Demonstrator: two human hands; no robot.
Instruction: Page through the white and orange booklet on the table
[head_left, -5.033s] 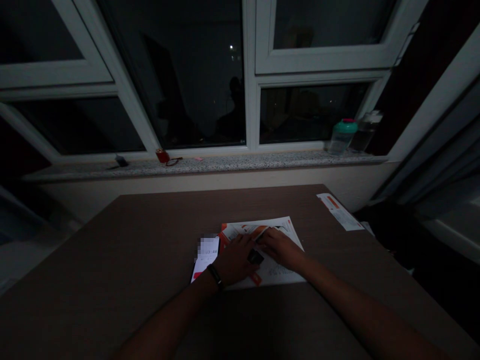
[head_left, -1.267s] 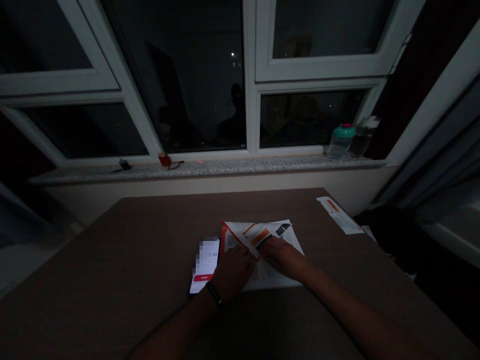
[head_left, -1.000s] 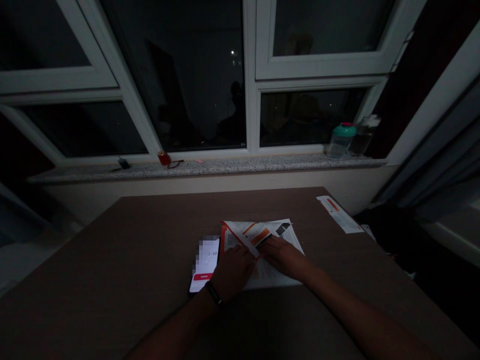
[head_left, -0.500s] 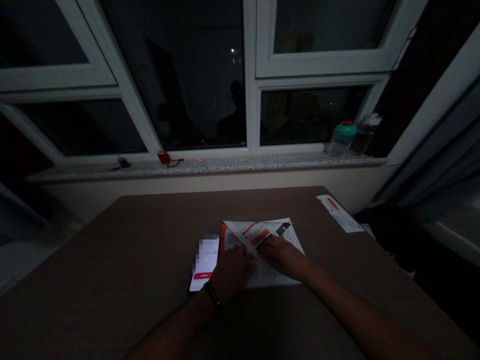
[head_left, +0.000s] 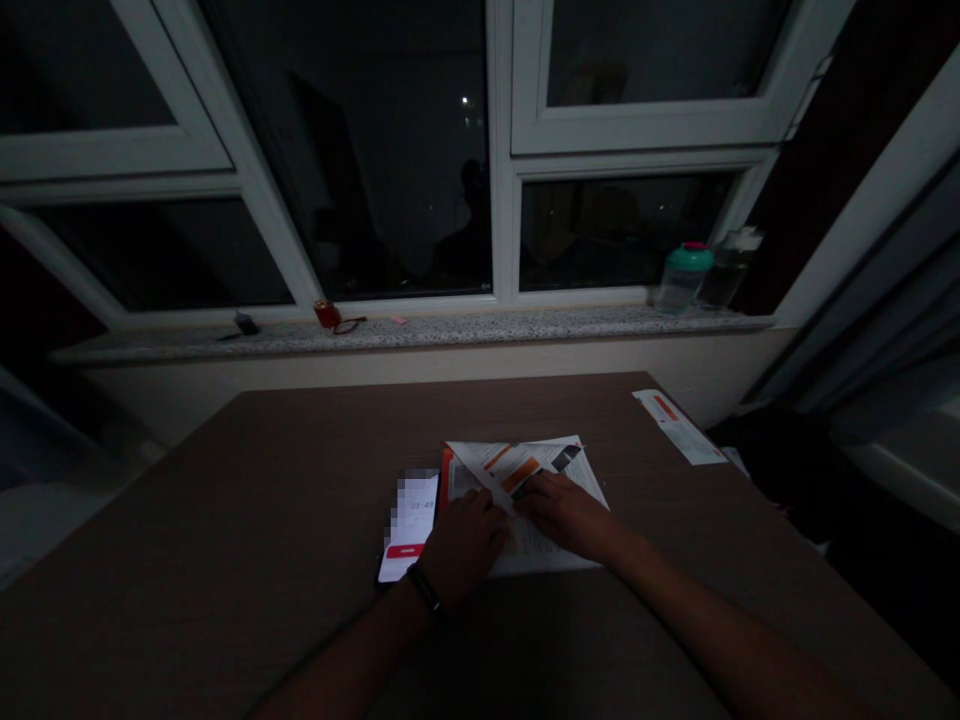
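Note:
A printed sheet of paper (head_left: 551,545) with orange and dark blocks lies on the table, its far corners folded inward to a point towards me. My left hand (head_left: 466,535), a dark band at its wrist, has its curled fingers on the left folded edge near that point. Fingers bent and close together, my right hand (head_left: 559,510) grips the fold from the right. Both sets of fingertips nearly meet at the middle of the paper, and what lies under them is hidden. Just left of my left hand, a lit phone (head_left: 409,525) shows a timer and a red button.
The brown table (head_left: 225,520) reaches to the wall under the window. A printed paper strip (head_left: 681,430) lies at its far right edge. On the stone sill (head_left: 480,325) stand a green-lidded shaker bottle (head_left: 684,280), a clear bottle (head_left: 727,270) and a small red object (head_left: 327,314).
The paper keeps its folded shape and both hands stay on it. My right fingers have shifted very slightly. The digits on the phone's timer have changed.

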